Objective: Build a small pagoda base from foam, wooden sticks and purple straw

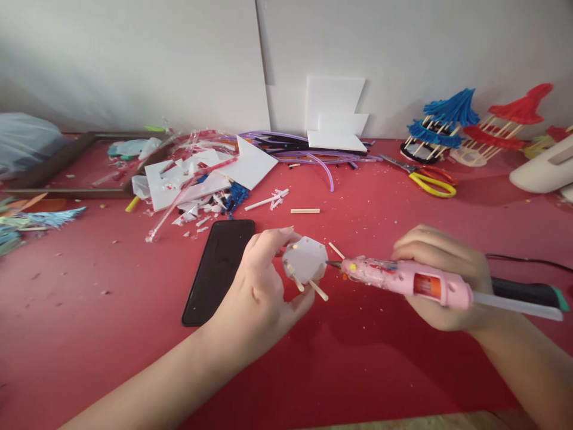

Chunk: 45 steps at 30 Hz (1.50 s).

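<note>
Over on the far left of the red desk (89, 334) lies a wooden frame (58, 170), and next to it a heap of white foam scraps (197, 179) mixed with clear wrappers and blue bits. A dark phone (218, 270) lies flat just in front of that heap, close beside the person's left hand (259, 286). That hand is curled, fingers and thumb pinching a small white hexagon piece (305, 259) held up above the desk; short wooden sticks (319, 291) poke out from it. Touching the hexagon's right edge is the nozzle of a pink glue gun (403, 279), which the right hand (443, 275) grips closed around its body, a clear glue stick jutting out behind. Further back, purple tubes (308, 156) curl near white foam boards (335, 113) propped on the wall. Yellow-handled scissors (425, 178) lie to the right of those, and beyond them stand a blue-roofed stick model (441, 125) and a red-roofed one (504, 128), side by side near the wall.
</note>
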Tool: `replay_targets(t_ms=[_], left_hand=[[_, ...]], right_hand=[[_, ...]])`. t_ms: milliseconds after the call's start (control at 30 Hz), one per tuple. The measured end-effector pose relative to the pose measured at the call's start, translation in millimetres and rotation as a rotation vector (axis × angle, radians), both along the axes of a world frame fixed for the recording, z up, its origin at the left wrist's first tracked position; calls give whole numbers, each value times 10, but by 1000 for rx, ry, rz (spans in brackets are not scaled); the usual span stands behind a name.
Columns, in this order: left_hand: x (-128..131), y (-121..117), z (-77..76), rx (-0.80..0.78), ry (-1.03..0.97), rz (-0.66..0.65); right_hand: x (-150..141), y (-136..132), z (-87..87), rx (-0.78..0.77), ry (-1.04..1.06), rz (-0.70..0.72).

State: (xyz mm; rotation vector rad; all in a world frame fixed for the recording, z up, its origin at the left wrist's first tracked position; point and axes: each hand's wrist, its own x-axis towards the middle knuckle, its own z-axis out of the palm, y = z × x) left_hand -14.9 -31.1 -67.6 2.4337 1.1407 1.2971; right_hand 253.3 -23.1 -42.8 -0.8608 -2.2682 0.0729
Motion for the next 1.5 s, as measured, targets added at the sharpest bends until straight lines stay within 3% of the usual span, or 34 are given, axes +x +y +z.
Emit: replay_targets(t_ms=[367,700,1500], left_hand=[[-24,-29,-15,-25,24,-99],[-8,-40,44,-71,67,-107],[-17,-40,20,-59,88,-99]], right_hand=[[-9,-17,28,26,8,-57],[-1,-10,17,13,-2,-58],[18,-5,-12,-3,-23,-70]])
